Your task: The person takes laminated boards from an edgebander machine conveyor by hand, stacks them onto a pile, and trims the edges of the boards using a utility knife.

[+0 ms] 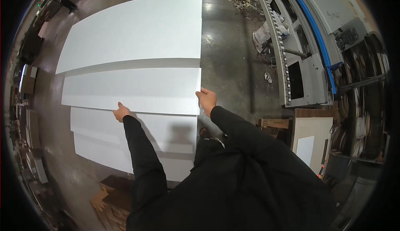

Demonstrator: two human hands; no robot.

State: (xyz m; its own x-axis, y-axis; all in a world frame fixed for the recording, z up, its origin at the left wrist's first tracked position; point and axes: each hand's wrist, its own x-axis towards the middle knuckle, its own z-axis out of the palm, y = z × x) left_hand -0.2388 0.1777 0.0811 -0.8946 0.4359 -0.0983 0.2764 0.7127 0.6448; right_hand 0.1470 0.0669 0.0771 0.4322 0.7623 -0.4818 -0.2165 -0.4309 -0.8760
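Note:
A long white panel lies crosswise in front of me, and both hands are closed on it. My left hand grips its near long edge, left of the middle, with the thumb on top. At its right end, my right hand holds the short edge between thumb and fingers. Beyond it rests a stack with a wide white board on top, separated from the held panel by a greyish strip. More white panels lie on the near side, lower than the held one, partly covered by my left sleeve and its shadow.
A long machine with a blue rail runs along the right. Debris and a white sack lie beside it on the concrete floor. Brown wooden blocks sit at lower left. A person stands far left.

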